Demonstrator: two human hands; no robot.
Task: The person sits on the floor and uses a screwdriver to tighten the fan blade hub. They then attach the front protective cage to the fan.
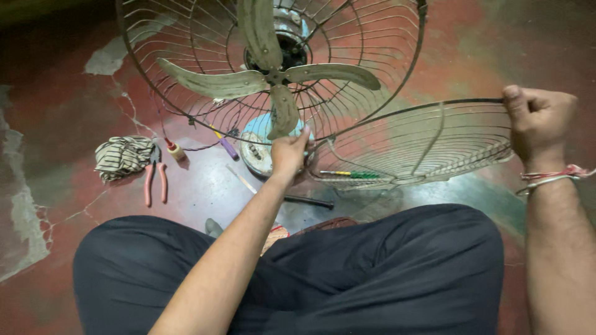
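The right hand (539,119) is clenching the loose wire guard (422,146) by its rim while the left hand (289,154) is gripping its opposite edge beneath the fan blades (273,77); both grips should be holding level to avoid snagging.

Detached front guard (422,146): domed wire grille, dull metal, concentric rings on radial ribs. It is tilted on edge, lower rim near the floor, upper rim raised. It lies just right of the fan (273,68), whose four tarnished blades sit inside the rear cage.
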